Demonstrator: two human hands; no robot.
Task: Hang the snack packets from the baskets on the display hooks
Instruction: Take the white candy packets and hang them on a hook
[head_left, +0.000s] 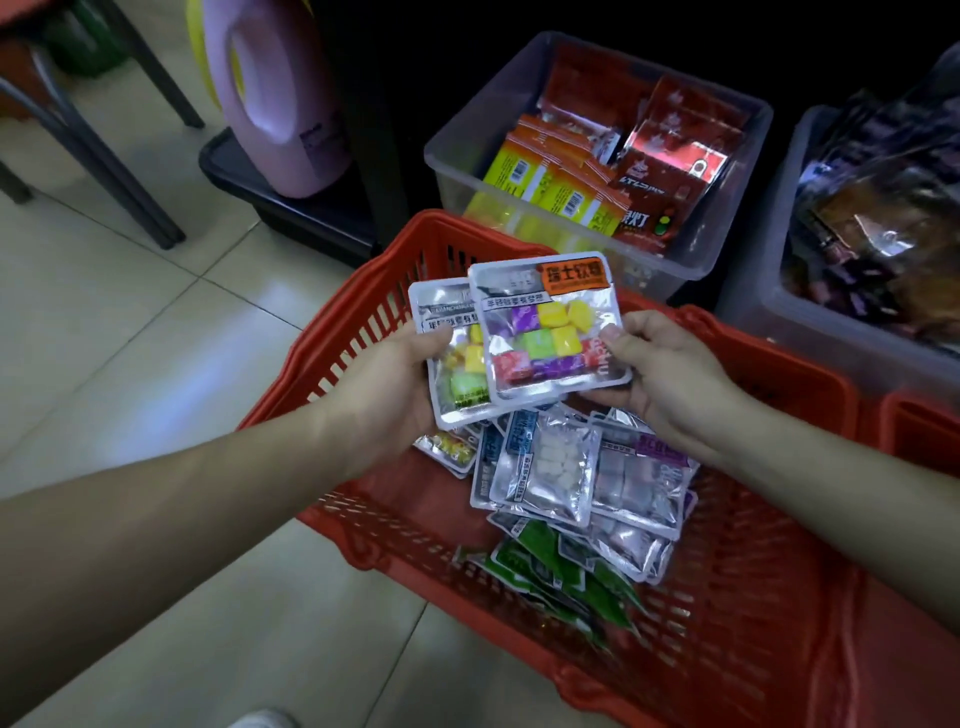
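Above a red plastic basket (753, 623) I hold two silver candy packets with coloured cubes inside. My left hand (400, 384) grips the rear packet (447, 358) from the left, thumb on its face. My right hand (660, 369) pinches the right edge of the front packet (545, 332), which overlaps the rear one. In the basket lie several more silver packets (550, 467) and green packets (561, 571). No display hooks are in view.
A clear tub (457, 171) of orange, yellow and red packets stands behind the basket. Another clear tub (763, 291) with dark packets sits at right. A second red basket (919, 431) shows at the right edge. A pink jug (275, 93) and chair legs stand at the far left on the tiled floor.
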